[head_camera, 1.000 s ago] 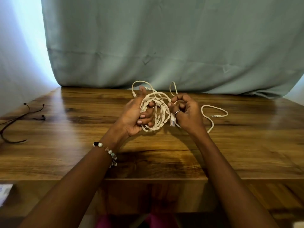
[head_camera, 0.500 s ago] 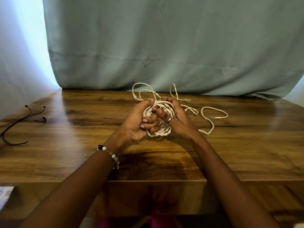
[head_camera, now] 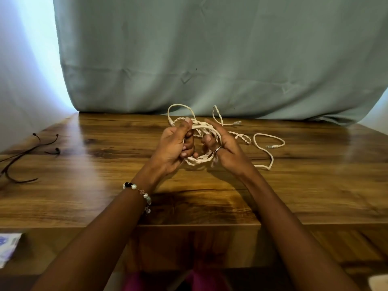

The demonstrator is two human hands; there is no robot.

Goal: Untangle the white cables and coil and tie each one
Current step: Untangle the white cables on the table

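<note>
From the head camera, both hands are up over the middle of the wooden desk [head_camera: 88,196] with the white cables [head_camera: 201,159] bunched between them. The left hand [head_camera: 174,145] has its grip closed round the left side of the bundle, thumb pressed on the top strands and fingers curled in under them. The right hand [head_camera: 226,147], a ring [head_camera: 217,149] on one finger, holds the right side, its fingers hooked into the loops and its grip closed on them too. The bundle is a rough coil of twisted strands, lifted a little off the desk as far as I can tell.

Loose lengths trail away: one loop stands up behind the left hand, another thin loop rises behind the right hand and ends in a plug [head_camera: 237,122] lying on the desk, and a long tail runs right along the desk to a second plug [head_camera: 270,146].

A beaded bracelet [head_camera: 144,196] sits on the left wrist. Dark cords [head_camera: 21,160] lie at the desk's far left. A grey-green curtain [head_camera: 210,55] hangs behind. No containers are in sight.
</note>
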